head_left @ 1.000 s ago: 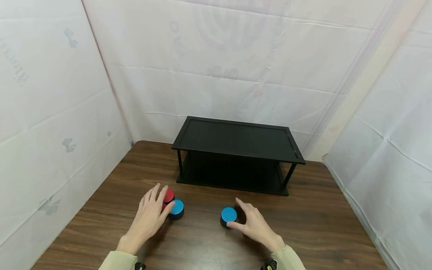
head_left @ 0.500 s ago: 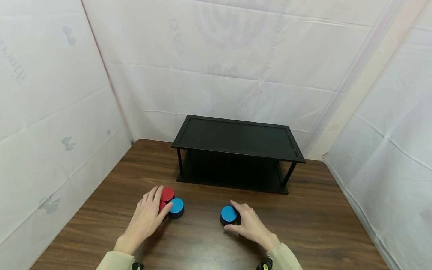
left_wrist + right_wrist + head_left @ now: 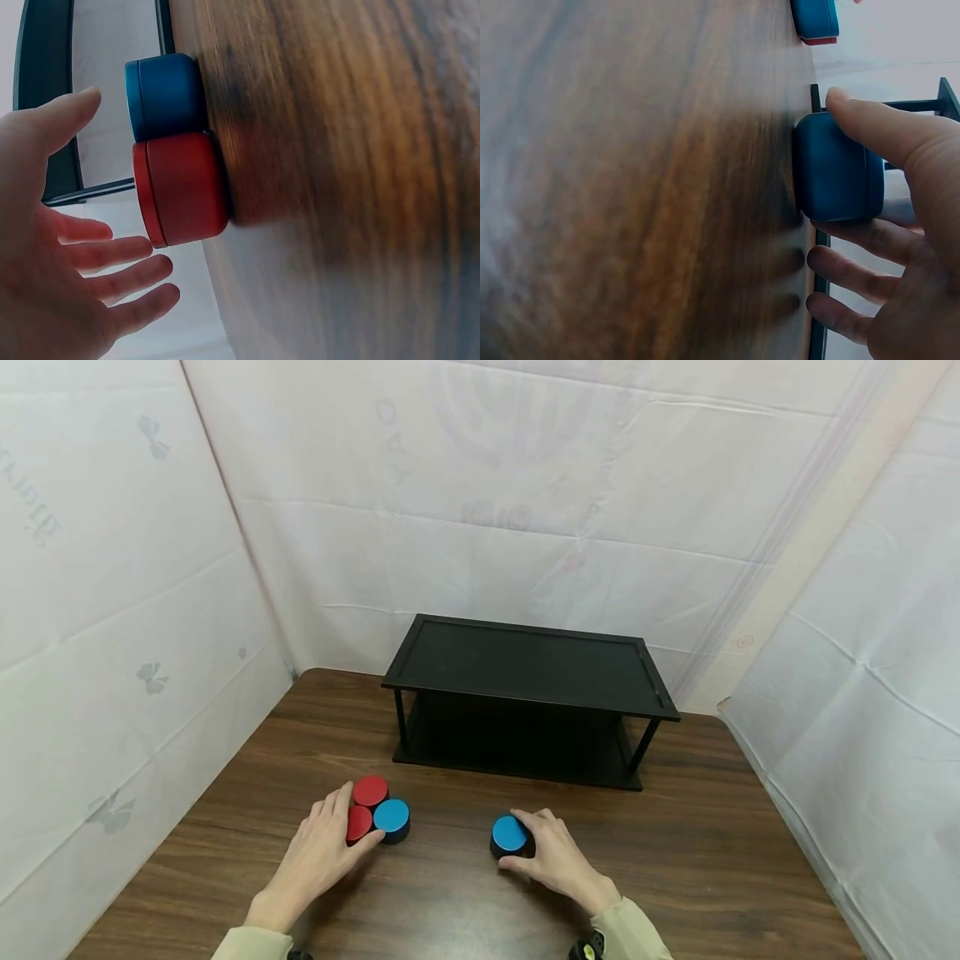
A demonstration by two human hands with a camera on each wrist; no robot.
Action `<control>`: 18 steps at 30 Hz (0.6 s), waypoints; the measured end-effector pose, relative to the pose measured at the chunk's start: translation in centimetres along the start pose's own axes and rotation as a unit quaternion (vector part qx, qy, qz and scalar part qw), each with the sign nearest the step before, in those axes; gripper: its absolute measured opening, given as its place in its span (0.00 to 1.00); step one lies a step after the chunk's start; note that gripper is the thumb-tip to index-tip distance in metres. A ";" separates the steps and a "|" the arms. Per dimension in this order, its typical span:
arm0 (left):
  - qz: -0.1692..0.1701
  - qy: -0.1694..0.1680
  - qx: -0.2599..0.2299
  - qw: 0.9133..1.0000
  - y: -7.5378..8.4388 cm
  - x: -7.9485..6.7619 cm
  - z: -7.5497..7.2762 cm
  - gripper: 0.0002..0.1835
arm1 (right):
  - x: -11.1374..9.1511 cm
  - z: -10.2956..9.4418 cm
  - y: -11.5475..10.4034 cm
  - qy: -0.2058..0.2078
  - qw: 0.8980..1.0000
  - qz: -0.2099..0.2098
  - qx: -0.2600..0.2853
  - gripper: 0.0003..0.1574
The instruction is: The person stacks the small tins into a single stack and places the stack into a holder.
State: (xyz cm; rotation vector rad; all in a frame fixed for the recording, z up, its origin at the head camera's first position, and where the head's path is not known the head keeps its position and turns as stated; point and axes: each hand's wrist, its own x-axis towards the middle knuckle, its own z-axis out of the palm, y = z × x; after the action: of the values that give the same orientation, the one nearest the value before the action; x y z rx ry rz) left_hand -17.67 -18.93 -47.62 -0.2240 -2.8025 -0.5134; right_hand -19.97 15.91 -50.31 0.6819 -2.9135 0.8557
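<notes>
Four is avoided here: several small round lidded tins stand on the wooden table. My right hand [image 3: 557, 860] holds a blue tin [image 3: 509, 834], thumb on its near side and index finger on its far side; the right wrist view shows this blue tin [image 3: 836, 169] standing on the wood. On the left, a red tin [image 3: 371, 791], a second red tin [image 3: 359, 823] and a blue tin [image 3: 392, 817] stand clustered. My left hand [image 3: 318, 847] is spread beside them, covering part of the nearer red tin. In the left wrist view, its fingers [image 3: 139, 281] are apart and relaxed.
A black two-level rack [image 3: 525, 664] stands at the back of the wooden table [image 3: 712, 843], beyond the tins. White sheeting [image 3: 525, 485] hangs behind the table and along both sides.
My left hand has drawn back slightly toward me and left, uncovering more of the red tins. My right thumb and index finger have closed in around the blue tin, which stays in place.
</notes>
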 end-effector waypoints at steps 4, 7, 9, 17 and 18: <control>0.003 -0.003 0.000 1.000 -0.2 0.0 0.2 0.47 | 0.0 0.0 0.0 -0.002 1.000 0.006 0.001 0.44; 0.005 -0.007 -0.002 1.000 -0.2 0.0 0.2 0.47 | 0.0 -0.1 0.0 0.001 1.000 0.009 0.000 0.42; 0.006 -0.010 -0.007 1.000 -0.3 0.0 0.2 0.47 | 0.0 -0.1 -0.1 0.005 1.000 0.008 -0.001 0.41; -0.007 -0.038 -0.027 0.999 -0.6 -0.3 0.3 0.47 | 0.1 0.1 0.0 0.004 1.000 0.005 -0.013 0.41; -0.009 -0.042 -0.029 0.999 -0.6 -0.3 0.3 0.47 | 0.1 0.1 0.1 0.004 1.000 0.006 -0.013 0.41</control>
State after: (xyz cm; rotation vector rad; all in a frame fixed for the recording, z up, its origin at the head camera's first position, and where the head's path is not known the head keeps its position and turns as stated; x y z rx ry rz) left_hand -17.56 -19.41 -48.19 -0.2365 -2.8759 -0.6040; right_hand -20.09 15.88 -50.37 0.6590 -2.9183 0.8194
